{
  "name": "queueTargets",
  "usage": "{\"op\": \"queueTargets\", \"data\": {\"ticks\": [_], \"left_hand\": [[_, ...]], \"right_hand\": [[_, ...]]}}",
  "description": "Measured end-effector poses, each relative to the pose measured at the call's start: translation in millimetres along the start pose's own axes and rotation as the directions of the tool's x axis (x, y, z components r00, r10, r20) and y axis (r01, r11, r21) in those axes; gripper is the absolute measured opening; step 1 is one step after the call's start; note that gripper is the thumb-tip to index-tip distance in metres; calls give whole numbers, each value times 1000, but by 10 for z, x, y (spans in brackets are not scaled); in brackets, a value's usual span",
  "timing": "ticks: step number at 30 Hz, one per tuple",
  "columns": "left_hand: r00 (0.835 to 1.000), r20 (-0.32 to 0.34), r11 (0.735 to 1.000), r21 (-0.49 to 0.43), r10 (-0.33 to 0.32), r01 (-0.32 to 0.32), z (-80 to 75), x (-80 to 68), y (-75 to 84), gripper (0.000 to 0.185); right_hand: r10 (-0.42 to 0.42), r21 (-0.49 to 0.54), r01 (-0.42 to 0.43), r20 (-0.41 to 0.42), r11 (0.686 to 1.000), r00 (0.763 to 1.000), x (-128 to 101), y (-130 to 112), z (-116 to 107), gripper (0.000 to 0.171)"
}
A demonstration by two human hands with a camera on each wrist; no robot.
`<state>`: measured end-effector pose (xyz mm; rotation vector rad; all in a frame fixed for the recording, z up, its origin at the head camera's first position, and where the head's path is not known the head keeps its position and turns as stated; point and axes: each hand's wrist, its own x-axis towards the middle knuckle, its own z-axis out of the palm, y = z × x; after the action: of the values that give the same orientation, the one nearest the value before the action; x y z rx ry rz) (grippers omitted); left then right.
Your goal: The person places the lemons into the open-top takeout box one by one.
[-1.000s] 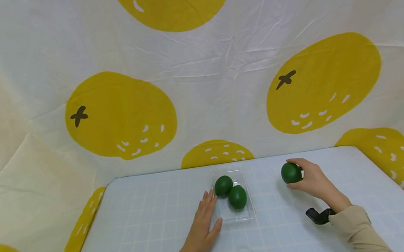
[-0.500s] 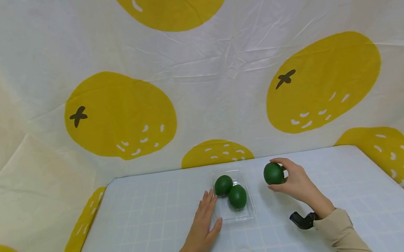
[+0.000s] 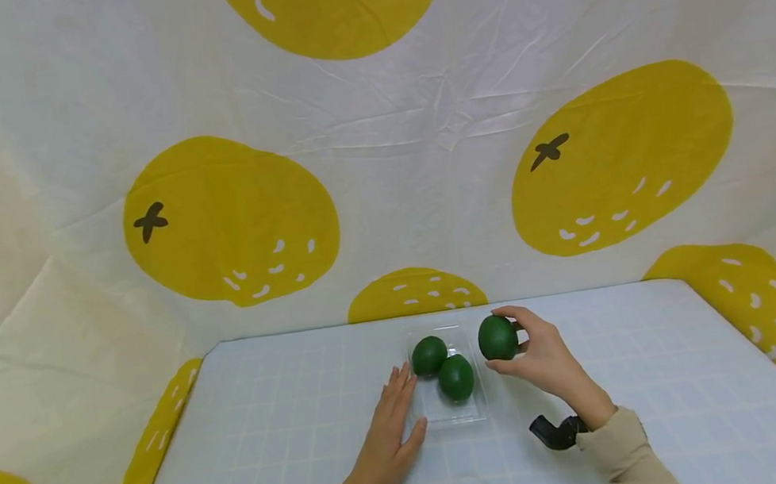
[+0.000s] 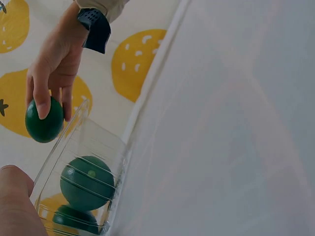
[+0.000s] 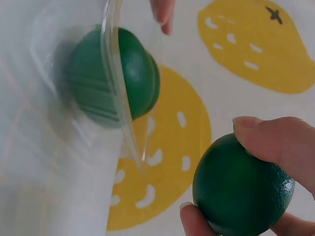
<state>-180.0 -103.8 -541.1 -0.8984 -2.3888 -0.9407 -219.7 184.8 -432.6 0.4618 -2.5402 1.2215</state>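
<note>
Green lime (image 3: 496,337), held off the worktop (image 3: 276,462) between the thumb and curled fingers of the right hand (image 3: 541,356), just beside the right rim of a clear plastic tray (image 3: 451,414). In the right-wrist view the held lime (image 5: 241,189) is pinched between fingertips above and thumb below, with the tray wall (image 5: 115,83) standing apart to its left. In the left-wrist view the same lime (image 4: 44,120) hangs outside the upper edge of the tray (image 4: 78,147), the right hand (image 4: 54,69) gripping it from above.

The tray contains two further limes: one at the far left (image 3: 429,356) and one nearer and to the right (image 3: 456,378), lying close together and apparently touching. Through the transparent wall the left-wrist view shows both, one (image 4: 87,183) above the other (image 4: 76,219).

The left hand (image 3: 389,441) lies flat on the worktop with fingers straight and relaxed, grasping nothing, its fingertips and thumb against the left side of the tray.

The worktop carries a pale cloth with a faint grid. A white fabric backdrop (image 3: 421,150) printed with large yellow citrus shapes surrounds it. A dark wrist-worn device (image 3: 553,432) shows at the right wrist, beside a beige sleeve (image 3: 628,454).
</note>
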Motion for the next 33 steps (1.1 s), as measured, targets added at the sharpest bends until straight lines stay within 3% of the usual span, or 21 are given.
{"op": "queueTargets", "data": {"ticks": [17, 25, 33], "left_hand": [[1000, 12, 1000, -10, -5, 5, -9, 18, 8, 59], [999, 19, 1000, 2, -26, 26, -18, 9, 11, 60], [997, 53, 998, -27, -62, 64, -35, 18, 35, 61]], "right_hand": [[-69, 144, 61, 49, 988, 996, -60, -324, 386, 76], [-129, 171, 112, 95, 979, 987, -97, -346, 560, 75], [-130, 172, 98, 183, 980, 975, -149, -295, 697, 74]]}}
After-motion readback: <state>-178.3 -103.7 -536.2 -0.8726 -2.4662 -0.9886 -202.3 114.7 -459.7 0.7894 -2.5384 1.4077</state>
